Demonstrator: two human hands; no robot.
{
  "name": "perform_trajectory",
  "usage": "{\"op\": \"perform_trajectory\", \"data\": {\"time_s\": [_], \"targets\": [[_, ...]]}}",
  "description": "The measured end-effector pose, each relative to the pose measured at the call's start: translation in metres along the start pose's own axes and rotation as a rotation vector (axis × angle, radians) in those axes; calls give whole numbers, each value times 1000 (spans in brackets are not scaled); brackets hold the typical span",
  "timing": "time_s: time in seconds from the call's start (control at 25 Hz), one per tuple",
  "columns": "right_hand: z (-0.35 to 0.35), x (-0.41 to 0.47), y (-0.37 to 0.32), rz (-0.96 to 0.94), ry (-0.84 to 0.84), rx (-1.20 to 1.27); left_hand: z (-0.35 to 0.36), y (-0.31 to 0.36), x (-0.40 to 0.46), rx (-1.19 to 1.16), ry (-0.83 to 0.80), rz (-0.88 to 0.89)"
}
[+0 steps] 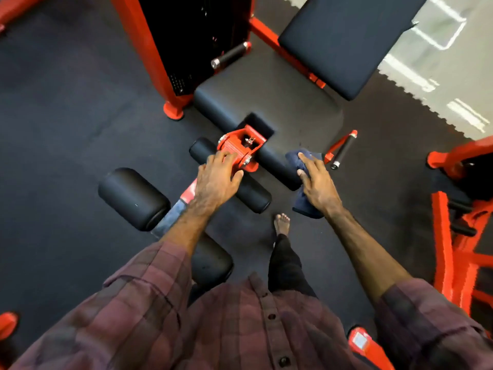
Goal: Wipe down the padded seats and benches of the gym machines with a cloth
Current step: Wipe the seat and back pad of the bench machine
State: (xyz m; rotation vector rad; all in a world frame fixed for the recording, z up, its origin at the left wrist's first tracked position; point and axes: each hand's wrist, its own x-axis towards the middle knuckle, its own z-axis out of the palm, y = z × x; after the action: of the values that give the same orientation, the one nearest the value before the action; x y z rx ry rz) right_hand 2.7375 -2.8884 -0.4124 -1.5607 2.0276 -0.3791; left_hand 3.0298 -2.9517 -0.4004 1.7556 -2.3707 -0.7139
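**Inspector:** Starting at the left. A large black roller pad (133, 198) sits low on the red lever arm (188, 192), above the dark rubber floor (66, 102).

**Assistant:** And the left hand (217, 180)?

**Inspector:** It rests on the red pivot bracket (241, 145) at the front of the seat, fingers curled loosely over the metal, thumb out to the right side. The bracket sits in a notch cut into the seat pad (280, 102).

**Assistant:** The upper rollers?

**Inspector:** A short black roller (202, 150) shows left of the bracket; a longer one (277, 166) runs right of it. A further roller (253, 196) lies just below the left hand.

**Assistant:** Where is the cloth?

**Inspector:** The dark blue cloth (301, 158) is wrapped over the right end of the longer roller, under the right hand (318, 182). Fingers are spread and fairly straight, pressing the cloth against the padding (part of the cloth hangs below the palm).

**Assistant:** Further right?

**Inspector:** A red handle with a black grip (344, 149) stands just beside the cloth. The backrest pad (346, 41) tilts above the seat. Another red frame (458, 209) stands at the right edge. One bare foot (282, 222) is on the floor, between the arms.
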Motion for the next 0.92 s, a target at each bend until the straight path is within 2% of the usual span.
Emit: {"op": "perform_trajectory", "data": {"time_s": [0.08, 0.2, 0.32, 0.44, 0.6, 0.64, 0.72, 0.8, 0.84, 0.92], "targets": [[-3, 49, 41, -18, -47, -25, 27, 15, 31, 46, -9, -57], [1, 114, 79, -21, -62, -25, 59, 30, 76, 124, -34, -51], [31, 159, 92, -95, -59, -152, 84, 26, 123, 256, -54, 4], [70, 154, 76, -128, -36, -265, 111, 23, 155, 317, -88, 42], [56, 102, 105, -585, -166, -393, 126, 30, 161, 394, -67, 80], [49, 100, 117, -617, -169, -406, 127, 29, 160, 401, -48, 97], [47, 115, 123, -509, -104, -401, 130, 26, 160, 409, 25, 110], [57, 142, 93, -307, -50, -380, 134, 24, 161, 415, 86, 110], [61, 151, 74, -278, -65, -385, 136, 24, 161, 423, 98, 118], [65, 148, 70, -411, -141, -420, 136, 24, 159, 430, 103, 140]]}}
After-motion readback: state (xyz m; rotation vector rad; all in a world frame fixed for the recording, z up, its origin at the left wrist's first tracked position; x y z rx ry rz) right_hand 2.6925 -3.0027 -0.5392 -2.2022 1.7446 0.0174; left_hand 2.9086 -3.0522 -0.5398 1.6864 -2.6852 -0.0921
